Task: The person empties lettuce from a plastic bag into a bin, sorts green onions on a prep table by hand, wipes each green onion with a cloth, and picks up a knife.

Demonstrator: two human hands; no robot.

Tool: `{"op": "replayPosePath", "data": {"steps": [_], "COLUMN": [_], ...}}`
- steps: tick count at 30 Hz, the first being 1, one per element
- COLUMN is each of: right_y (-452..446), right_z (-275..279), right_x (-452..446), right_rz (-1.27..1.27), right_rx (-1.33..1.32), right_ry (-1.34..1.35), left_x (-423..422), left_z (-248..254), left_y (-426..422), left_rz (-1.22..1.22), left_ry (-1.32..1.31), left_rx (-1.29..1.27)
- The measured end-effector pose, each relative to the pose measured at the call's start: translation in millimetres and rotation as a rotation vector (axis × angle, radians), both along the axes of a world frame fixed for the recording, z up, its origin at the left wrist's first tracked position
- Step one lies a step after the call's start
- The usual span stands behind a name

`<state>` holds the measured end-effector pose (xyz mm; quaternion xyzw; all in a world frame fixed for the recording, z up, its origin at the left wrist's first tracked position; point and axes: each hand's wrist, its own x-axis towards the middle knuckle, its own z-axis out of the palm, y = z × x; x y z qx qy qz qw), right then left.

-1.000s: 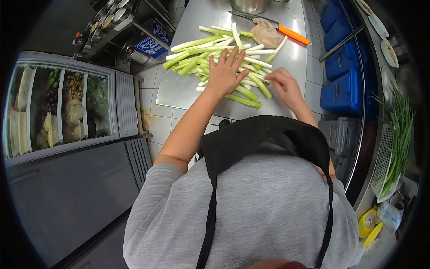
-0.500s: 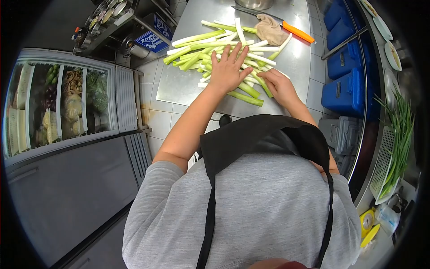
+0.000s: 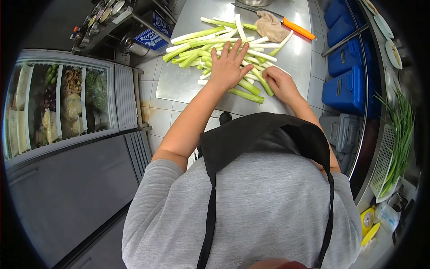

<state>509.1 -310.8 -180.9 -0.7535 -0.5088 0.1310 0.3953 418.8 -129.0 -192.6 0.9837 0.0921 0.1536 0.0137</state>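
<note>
Cut leek stalks (image 3: 192,45), white to light green, lie in a loose crisscross pile on the steel table (image 3: 179,87). My left hand (image 3: 227,67) rests flat on the middle of the pile, fingers spread. At the pile's right edge, my right hand (image 3: 281,85) is closed, its fingers curled together against the stalks. What those fingers hold, if anything, is hidden. Beyond the pile, a knife with an orange handle (image 3: 299,28) lies with its blade partly under a crumpled beige cloth (image 3: 271,28).
The base of a metal pot (image 3: 255,2) stands at the table's far edge. Blue bins (image 3: 342,89) line the right, below a shelf with plates and a basket of long green stalks (image 3: 398,139). A glass-topped fridge (image 3: 67,105) stands at left.
My right hand has shifted slightly right, and its fingers have curled in more tightly. My left hand stays spread on the pile.
</note>
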Motion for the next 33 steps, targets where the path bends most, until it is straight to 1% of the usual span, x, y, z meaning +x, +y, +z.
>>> {"op": "replayPosePath", "data": {"steps": [3,5,6,8,12,14,15,17,21,23,24,26,27,29,30,32,33], "right_y": [1,-2,-2,-1,2,-1,-1,0,-2,-2,-1,2,1,-6,-10,-25,-34], "right_z": [1,3,3,2,3,2,2,4,1,1,2,5,5,4,6,12,15], "right_x": [-2,2,1,-1,0,5,4,-1,3,6,4,-1,1,11,14,20,22], "right_rz": [-0.05,0.035,0.035,-0.067,-0.064,0.012,0.012,-0.072,-0.036,0.026,0.027,-0.063,-0.056,0.074,0.084,0.078,0.087], "right_rx": [0.074,-0.059,-0.059,0.008,0.063,-0.049,-0.047,0.03,0.015,-0.004,-0.003,0.084,0.087,-0.09,-0.086,-0.121,-0.121], "right_ry": [0.027,0.008,0.008,0.095,0.111,0.06,0.058,0.16,0.112,0.078,0.077,0.164,0.162,0.072,0.068,0.35,0.346], "left_x": [0,0,0,0,-1,0,0,0,0,0,0,0,-1,-1,-1,-3,-5], "left_z": [0,1,1,0,0,1,1,-1,-1,0,-1,-1,0,0,2,7,9], "left_y": [0,0,0,0,0,0,0,0,0,0,-1,-1,0,0,0,0,-1], "left_rz": [-0.009,-0.009,-0.008,-0.007,-0.011,-0.012,-0.009,-0.011,-0.016,-0.013,-0.011,-0.007,-0.003,0.003,0.0,0.006,0.004], "left_ry": [-0.012,-0.011,-0.01,-0.016,-0.011,-0.012,-0.01,-0.026,-0.027,-0.029,-0.028,-0.019,-0.009,-0.01,-0.009,0.016,-0.045], "left_rx": [-0.016,-0.01,-0.007,-0.008,-0.009,-0.005,-0.003,0.001,-0.001,0.002,0.003,0.005,0.007,0.0,-0.012,-0.04,-0.069]}}
